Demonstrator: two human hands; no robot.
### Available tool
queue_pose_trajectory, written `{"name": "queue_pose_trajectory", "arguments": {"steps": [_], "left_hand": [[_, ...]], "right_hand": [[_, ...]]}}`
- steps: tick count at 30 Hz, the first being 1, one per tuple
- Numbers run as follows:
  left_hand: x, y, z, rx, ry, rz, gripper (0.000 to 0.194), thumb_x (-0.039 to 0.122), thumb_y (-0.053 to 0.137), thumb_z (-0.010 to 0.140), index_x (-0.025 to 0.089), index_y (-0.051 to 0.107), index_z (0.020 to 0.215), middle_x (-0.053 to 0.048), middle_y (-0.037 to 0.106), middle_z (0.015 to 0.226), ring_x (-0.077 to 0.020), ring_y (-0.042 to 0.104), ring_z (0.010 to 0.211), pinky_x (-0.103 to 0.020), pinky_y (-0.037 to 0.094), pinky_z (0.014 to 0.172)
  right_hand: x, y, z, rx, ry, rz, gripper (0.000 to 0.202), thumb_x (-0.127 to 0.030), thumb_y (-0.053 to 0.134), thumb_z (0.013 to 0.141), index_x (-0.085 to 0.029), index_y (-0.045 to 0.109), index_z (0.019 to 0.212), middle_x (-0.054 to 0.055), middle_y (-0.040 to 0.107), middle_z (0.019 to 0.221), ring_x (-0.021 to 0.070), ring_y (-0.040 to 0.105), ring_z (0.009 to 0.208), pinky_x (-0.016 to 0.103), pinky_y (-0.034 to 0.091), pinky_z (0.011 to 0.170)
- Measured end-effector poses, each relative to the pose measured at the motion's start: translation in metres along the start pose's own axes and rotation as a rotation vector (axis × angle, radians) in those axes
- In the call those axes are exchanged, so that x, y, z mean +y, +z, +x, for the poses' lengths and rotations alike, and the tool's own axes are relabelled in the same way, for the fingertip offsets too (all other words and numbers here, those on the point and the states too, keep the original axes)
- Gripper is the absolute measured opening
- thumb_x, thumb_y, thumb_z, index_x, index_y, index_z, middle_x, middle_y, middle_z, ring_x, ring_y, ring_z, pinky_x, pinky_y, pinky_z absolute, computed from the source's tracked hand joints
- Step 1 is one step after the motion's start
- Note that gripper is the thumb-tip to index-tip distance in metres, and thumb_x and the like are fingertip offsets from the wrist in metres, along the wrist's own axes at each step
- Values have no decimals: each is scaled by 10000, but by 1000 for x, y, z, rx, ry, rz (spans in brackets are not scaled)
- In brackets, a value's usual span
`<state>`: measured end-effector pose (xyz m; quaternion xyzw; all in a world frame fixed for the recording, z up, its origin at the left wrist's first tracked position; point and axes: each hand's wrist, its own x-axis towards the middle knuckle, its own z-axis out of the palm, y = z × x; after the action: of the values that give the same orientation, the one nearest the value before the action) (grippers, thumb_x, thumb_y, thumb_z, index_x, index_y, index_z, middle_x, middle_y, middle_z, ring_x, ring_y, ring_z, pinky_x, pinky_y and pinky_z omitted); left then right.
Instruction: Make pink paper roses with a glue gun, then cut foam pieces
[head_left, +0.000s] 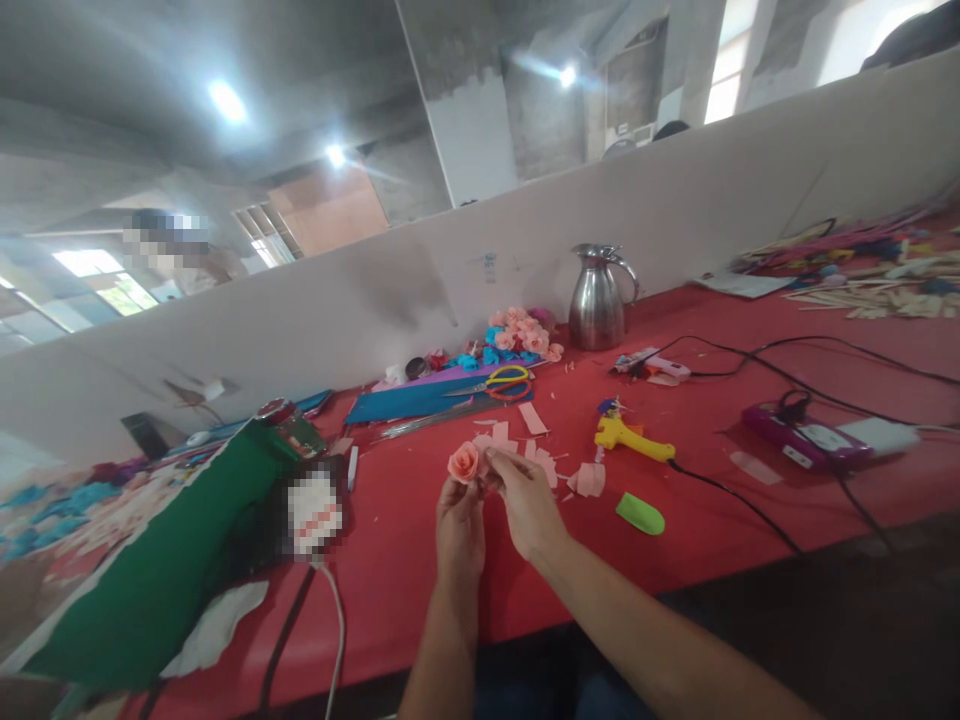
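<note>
A pink paper rose [464, 462] is held up over the red table. My left hand [459, 515] is closed round its base from below. At the rose's right side, my right hand [525, 492] pinches a pink petal piece against it. Loose pink paper pieces [589, 479] lie just behind and to the right of my hands. A yellow glue gun [634, 440] rests to the right, with a light green piece [640, 513] in front of it.
Scissors [508, 381] lie on a blue sheet [412, 399] beside a heap of paper flowers [525, 335]. A metal jug [598, 300] stands at the back. A purple power strip [799, 437] and cables are right; a green board [150, 570] stands left.
</note>
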<state>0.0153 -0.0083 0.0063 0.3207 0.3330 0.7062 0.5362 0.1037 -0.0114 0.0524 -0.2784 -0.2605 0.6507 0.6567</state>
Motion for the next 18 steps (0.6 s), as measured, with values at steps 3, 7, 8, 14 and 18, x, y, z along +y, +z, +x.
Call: {"name": "queue_pose_trajectory", "arguments": {"steps": [3,7,8,14,18], "left_hand": [[0,0,-1,-1,6,18,251,199,777,620,197,715,863,-32,694,857,-121,599,743,-245,441,741],[1,1,-1,16,29,46,223,185,785,596,185,713,807,-36,698,837,-134,605,772,-247,441,766],[1,1,-1,23,36,53,207,181,786,591,181,710,784,-37,696,824,-139,606,778,-247,442,768],[0,0,-1,70,83,86,177,195,780,594,175,699,751,-16,674,763,-123,580,732,-238,436,738],[-1,-1,-1,81,76,81,186,211,782,595,174,688,751,-12,675,776,-113,573,732,-228,424,730]], "right_hand": [[-1,0,0,10,-10,-5,209,-320,675,683,-176,602,551,-20,534,570,111,447,568,252,387,576],[0,-1,0,9,-7,-3,179,-321,682,680,-168,644,595,0,569,605,126,475,609,258,409,613],[0,-1,0,15,-5,2,174,-323,679,680,-166,658,609,5,580,610,132,487,621,261,415,623],[-4,-5,-2,-31,35,94,174,-284,598,675,-175,723,728,22,670,685,158,570,695,270,440,676],[-6,-9,-4,-23,2,8,204,-272,593,673,-183,735,790,33,708,809,167,593,775,267,440,703]]}}
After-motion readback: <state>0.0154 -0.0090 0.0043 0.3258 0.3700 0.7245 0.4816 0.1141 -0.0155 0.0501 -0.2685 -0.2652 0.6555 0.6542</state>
